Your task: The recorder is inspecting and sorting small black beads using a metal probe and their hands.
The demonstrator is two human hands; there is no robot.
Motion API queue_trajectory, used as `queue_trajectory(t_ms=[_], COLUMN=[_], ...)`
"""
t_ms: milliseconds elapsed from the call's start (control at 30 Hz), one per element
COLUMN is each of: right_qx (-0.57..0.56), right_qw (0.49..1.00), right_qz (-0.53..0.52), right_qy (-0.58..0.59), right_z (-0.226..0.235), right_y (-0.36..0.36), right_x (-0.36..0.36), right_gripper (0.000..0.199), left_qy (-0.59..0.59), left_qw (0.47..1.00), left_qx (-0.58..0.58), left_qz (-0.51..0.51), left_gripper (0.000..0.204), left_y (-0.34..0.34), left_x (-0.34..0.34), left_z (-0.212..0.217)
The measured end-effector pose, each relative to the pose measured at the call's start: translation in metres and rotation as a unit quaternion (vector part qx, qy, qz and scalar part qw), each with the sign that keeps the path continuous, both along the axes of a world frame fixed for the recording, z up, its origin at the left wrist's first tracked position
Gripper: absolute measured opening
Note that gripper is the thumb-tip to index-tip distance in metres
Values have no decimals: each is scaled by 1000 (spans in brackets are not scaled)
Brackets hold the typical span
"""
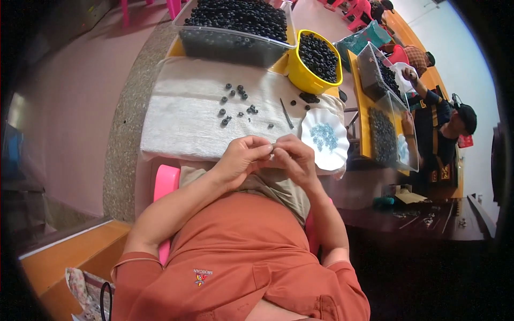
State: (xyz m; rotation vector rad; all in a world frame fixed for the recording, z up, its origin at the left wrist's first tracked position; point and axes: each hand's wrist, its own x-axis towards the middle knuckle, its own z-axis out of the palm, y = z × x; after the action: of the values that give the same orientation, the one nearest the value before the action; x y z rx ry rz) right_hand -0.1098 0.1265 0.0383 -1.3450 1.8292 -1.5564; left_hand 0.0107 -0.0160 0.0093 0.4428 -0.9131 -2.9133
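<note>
My left hand (pixel 247 159) and my right hand (pixel 294 159) meet at the near edge of a white cloth (pixel 176 112). Both are closed in a pinch, fingertip to fingertip, around something small and mostly hidden by the fingers. Ahead of them, several small black ring-shaped parts (pixel 225 99) lie scattered on the cloth. Dark tweezers (pixel 286 113) rest beyond my right hand. Just right of that hand stands a white scalloped dish (pixel 338 128) with a heap of tiny pale-blue pieces (pixel 324 137).
At the back are a clear plastic bin (pixel 230 51) full of black parts and a yellow tub (pixel 308 81) of the same. To the right, a person (pixel 444 120) works at another table with clear bins (pixel 369 75). A pink chair (pixel 167 182) is under me.
</note>
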Motion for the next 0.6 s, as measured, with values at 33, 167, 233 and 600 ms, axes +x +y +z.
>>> queue_trajectory(t_ms=[33,167,233,600], right_qx=[1,60,77,216], right_qw=[1000,987,975,898], right_qz=[2,-34,-71,-62], right_qy=[0,148,198,378], right_z=[2,6,-3,-10], right_y=[-6,-36,-54,-97], right_x=[-5,-31,-43,-50], right_gripper=[7,9,12,19], left_qy=[-2,13,-5,-8], left_qw=[1000,999,999,999], left_qx=[-4,0,-10,-10], left_qz=[17,33,48,47], left_gripper=[12,13,13,13], left_y=[-2,-8,-8,-11], left_x=[2,4,4,6], left_z=[-2,-4,1,-5])
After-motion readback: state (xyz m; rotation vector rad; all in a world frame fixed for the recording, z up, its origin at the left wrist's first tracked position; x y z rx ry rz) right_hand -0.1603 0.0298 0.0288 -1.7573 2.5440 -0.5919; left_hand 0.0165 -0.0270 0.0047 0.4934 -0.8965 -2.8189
